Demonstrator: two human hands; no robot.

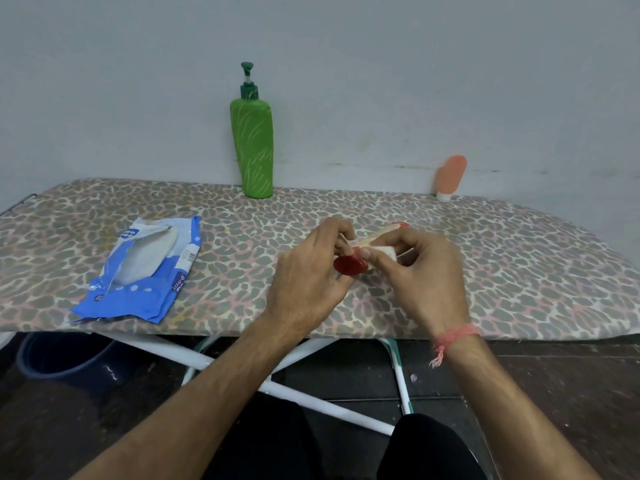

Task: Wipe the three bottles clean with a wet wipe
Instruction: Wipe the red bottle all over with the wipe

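Observation:
My left hand (308,275) grips a small tube with a red cap (349,264), held just above the ironing board and pointing away from me. My right hand (424,275) pinches a folded white wet wipe (384,252) against the tube near its cap. Most of the tube is hidden by my fingers. A tall green pump bottle (252,147) stands upright at the board's far edge against the wall. A small orange tube (450,176) stands on its white cap at the far right, leaning on the wall.
A blue wet-wipe pack (138,292) lies opened on the left of the leopard-print ironing board (519,271). Below the board are its white legs (304,393), a dark blue bucket (62,362) at the left, and my dark-clothed knees.

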